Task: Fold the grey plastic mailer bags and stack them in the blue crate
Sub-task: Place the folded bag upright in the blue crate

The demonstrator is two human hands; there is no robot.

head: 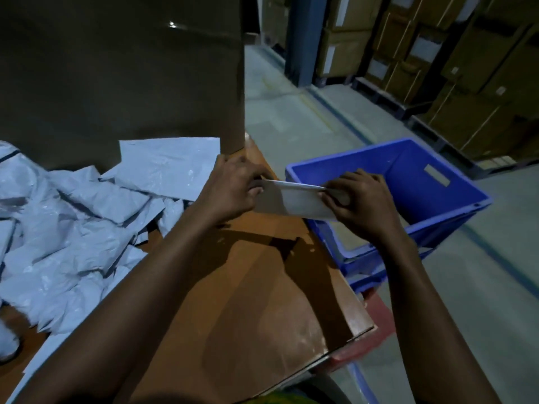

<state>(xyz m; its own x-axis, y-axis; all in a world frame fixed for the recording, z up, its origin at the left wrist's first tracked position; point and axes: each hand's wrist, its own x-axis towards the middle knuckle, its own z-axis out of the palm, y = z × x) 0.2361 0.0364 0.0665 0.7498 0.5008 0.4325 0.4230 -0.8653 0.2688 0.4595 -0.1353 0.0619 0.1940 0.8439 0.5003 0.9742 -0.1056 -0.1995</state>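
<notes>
Grey plastic mailer bag folded into a flat rectangle (291, 203) hangs between two bare hands, above the far right edge of the table and the near left rim of the crate. Both forearms reach forward from the bottom of the view. The left hand (233, 188) grips the bag's left end with curled fingers, and the right hand (361, 196) pinches its right end between thumb and fingers, so the hands are apart and both are clamped on the bag. A tall brown cardboard box (116, 68) stands at the back left of the brown wooden table (248, 287), and a grey concrete floor (291, 112) runs to a blue steel post (303, 39) and stacked brown cartons on pallets (466, 68). A loose heap of crumpled grey mailer bags (73, 223) covers the table's left side. The blue plastic crate (455, 205) sits just beside the table's right edge, with something pale and flat on its bottom. The held bag's long axis runs left to right, dipping slightly toward the right, its broad face turned to the person.
</notes>
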